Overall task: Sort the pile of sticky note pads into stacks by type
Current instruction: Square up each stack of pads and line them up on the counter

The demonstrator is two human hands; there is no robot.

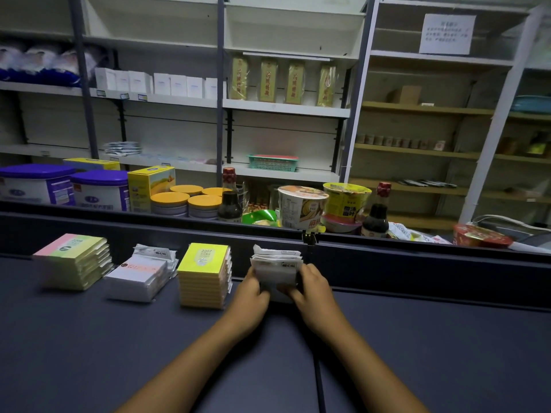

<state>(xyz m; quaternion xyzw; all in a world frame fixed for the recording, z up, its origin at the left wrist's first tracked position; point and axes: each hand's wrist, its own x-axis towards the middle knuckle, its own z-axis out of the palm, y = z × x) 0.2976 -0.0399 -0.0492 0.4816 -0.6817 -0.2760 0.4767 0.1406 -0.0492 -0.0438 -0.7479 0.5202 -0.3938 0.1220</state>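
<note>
White packeted pads (275,263), stacked at the tabletop (89,353) back rail beside the yellow stack (205,274), are clasped by left hand (249,296) and right hand (313,289); edges best squared before release.

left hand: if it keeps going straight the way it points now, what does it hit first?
The left hand points up-right, and its fingers already grip the white pad stack, which is therefore first. Behind that is the dark counter wall; the depth between them is unclear.
</note>
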